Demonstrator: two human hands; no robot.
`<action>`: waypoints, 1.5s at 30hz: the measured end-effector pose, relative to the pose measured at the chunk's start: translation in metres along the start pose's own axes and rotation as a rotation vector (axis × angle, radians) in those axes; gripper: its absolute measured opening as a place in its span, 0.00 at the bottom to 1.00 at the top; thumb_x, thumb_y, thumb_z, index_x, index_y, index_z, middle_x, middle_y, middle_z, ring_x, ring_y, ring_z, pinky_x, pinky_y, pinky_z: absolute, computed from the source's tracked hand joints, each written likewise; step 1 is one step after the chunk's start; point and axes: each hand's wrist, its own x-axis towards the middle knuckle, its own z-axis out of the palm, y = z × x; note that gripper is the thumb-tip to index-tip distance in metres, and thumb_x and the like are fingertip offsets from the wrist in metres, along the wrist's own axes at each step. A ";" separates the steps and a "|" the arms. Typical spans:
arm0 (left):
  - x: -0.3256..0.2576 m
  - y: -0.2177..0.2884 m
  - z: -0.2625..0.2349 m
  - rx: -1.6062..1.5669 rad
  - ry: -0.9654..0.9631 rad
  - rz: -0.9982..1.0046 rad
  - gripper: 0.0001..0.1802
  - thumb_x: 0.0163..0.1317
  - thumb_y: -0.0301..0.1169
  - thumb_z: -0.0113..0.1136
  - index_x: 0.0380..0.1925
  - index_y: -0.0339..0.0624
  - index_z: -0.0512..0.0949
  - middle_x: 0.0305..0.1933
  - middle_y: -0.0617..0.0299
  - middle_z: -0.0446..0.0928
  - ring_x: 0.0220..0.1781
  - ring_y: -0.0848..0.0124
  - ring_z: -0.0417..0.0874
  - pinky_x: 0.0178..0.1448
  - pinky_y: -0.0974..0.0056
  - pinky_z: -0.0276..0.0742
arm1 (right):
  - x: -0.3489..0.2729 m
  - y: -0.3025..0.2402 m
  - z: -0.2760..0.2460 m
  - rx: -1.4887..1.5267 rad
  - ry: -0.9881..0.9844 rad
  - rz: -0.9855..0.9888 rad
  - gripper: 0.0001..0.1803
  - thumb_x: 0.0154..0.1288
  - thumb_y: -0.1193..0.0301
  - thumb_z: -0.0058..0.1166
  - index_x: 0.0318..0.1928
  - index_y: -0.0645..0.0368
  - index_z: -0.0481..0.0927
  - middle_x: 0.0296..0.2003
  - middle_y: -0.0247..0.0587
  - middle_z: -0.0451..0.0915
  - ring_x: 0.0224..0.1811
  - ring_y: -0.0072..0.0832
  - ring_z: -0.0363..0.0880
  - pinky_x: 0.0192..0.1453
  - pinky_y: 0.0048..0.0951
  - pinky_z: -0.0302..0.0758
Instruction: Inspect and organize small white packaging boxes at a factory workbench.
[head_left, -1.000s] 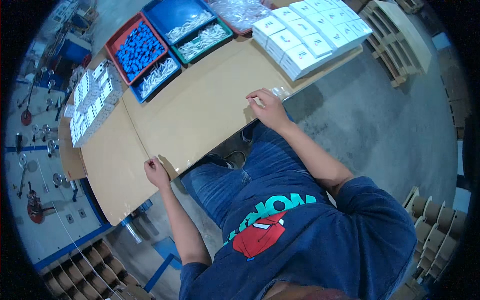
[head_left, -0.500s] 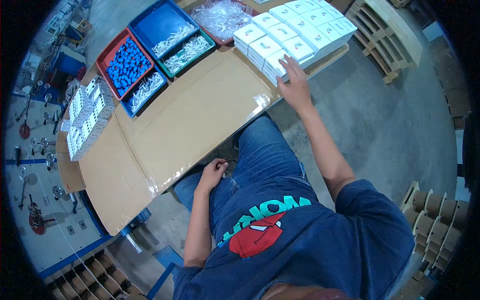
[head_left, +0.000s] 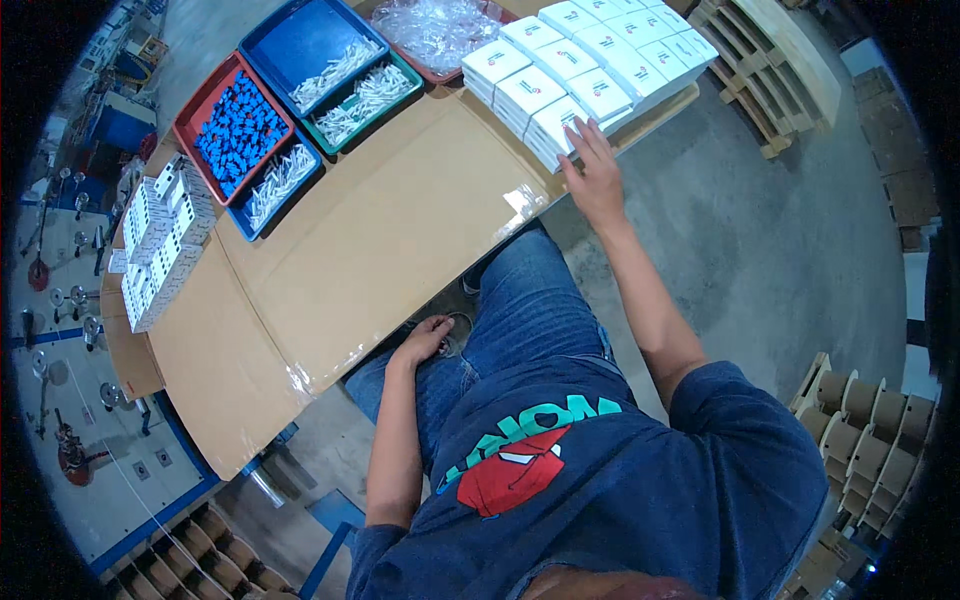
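My right hand (head_left: pixel 592 178), fingers spread flat, presses the white boxes (head_left: pixel 560 125) at one o'clock to steady them; left hand (head_left: pixel 425 340) rests loosely curled, empty, on my knee.

Matt brown cardboard (head_left: pixel 380 230) sheets cover the worktop, with strips of glossy clear tape (head_left: pixel 525 200) catching light along the near edge, and at the far right corner the right hand (head_left: pixel 595 175) lies on smooth white paperboard boxes (head_left: pixel 580 75). At the far edge sit hard plastic trays (head_left: pixel 235 125) in red, blue and green, beside a crinkled, shiny clear plastic bag (head_left: pixel 435 30). Beyond, bare pale wood pallets (head_left: pixel 780 70) stand on rough, dull grey concrete floor (head_left: pixel 760 230), while the left hand (head_left: pixel 425 340) rests on faded blue denim jeans (head_left: pixel 525 300).
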 end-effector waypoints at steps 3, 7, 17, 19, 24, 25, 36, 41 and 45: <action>0.000 0.000 -0.001 0.000 0.023 -0.038 0.27 0.75 0.49 0.55 0.61 0.38 0.75 0.44 0.65 0.81 0.32 0.77 0.78 0.42 0.69 0.76 | -0.001 0.000 0.001 0.029 -0.003 0.013 0.24 0.65 0.73 0.62 0.63 0.55 0.80 0.68 0.43 0.74 0.75 0.45 0.64 0.74 0.42 0.66; 0.004 -0.009 -0.005 -0.072 -0.015 -0.055 0.29 0.75 0.51 0.54 0.63 0.39 0.74 0.43 0.65 0.81 0.32 0.78 0.77 0.38 0.69 0.76 | -0.001 -0.007 0.002 0.038 -0.001 0.009 0.24 0.65 0.74 0.62 0.63 0.55 0.80 0.68 0.43 0.74 0.76 0.44 0.64 0.75 0.42 0.66; -0.008 0.010 -0.005 -0.045 0.027 -0.052 0.38 0.73 0.59 0.51 0.65 0.34 0.73 0.48 0.61 0.82 0.35 0.74 0.79 0.42 0.67 0.77 | -0.002 -0.012 0.003 0.008 0.044 -0.027 0.23 0.65 0.74 0.63 0.62 0.56 0.81 0.66 0.42 0.76 0.74 0.43 0.66 0.74 0.41 0.67; -0.019 0.027 -0.006 -0.017 0.026 -0.065 0.40 0.72 0.60 0.52 0.65 0.33 0.72 0.49 0.59 0.82 0.36 0.73 0.79 0.44 0.67 0.78 | -0.002 -0.012 0.002 0.022 0.068 -0.033 0.23 0.65 0.75 0.63 0.61 0.56 0.81 0.66 0.42 0.76 0.74 0.43 0.67 0.74 0.40 0.68; -0.015 0.022 -0.007 -0.041 -0.012 -0.080 0.41 0.72 0.59 0.51 0.66 0.31 0.71 0.53 0.54 0.82 0.38 0.72 0.80 0.47 0.66 0.78 | 0.000 -0.015 0.000 0.028 0.078 -0.044 0.23 0.64 0.75 0.63 0.61 0.57 0.81 0.65 0.44 0.77 0.73 0.44 0.68 0.73 0.41 0.68; -0.010 0.017 -0.008 -0.065 -0.010 -0.094 0.36 0.73 0.56 0.52 0.66 0.37 0.71 0.53 0.59 0.81 0.34 0.74 0.78 0.41 0.68 0.76 | 0.000 -0.015 0.000 0.024 0.084 -0.062 0.24 0.64 0.75 0.63 0.61 0.57 0.81 0.65 0.45 0.76 0.72 0.46 0.68 0.72 0.42 0.69; -0.011 0.014 -0.007 -0.112 0.010 -0.069 0.30 0.75 0.52 0.53 0.64 0.39 0.73 0.51 0.64 0.79 0.32 0.75 0.76 0.33 0.69 0.73 | 0.001 -0.037 -0.012 0.075 0.081 -0.044 0.23 0.63 0.77 0.63 0.60 0.58 0.82 0.65 0.43 0.77 0.73 0.43 0.68 0.73 0.41 0.69; 0.004 -0.015 -0.005 -0.136 -0.035 -0.030 0.33 0.74 0.55 0.52 0.63 0.39 0.73 0.49 0.64 0.80 0.33 0.76 0.77 0.33 0.70 0.72 | 0.000 -0.064 -0.011 0.151 0.030 -0.054 0.23 0.63 0.79 0.63 0.60 0.58 0.82 0.65 0.42 0.78 0.74 0.41 0.68 0.74 0.39 0.67; 0.006 -0.011 -0.002 -0.171 -0.033 0.102 0.30 0.75 0.55 0.50 0.63 0.43 0.75 0.48 0.68 0.79 0.35 0.78 0.76 0.35 0.70 0.72 | -0.008 -0.084 -0.006 0.210 -0.030 -0.115 0.24 0.63 0.78 0.63 0.61 0.59 0.82 0.65 0.44 0.77 0.73 0.42 0.69 0.73 0.39 0.68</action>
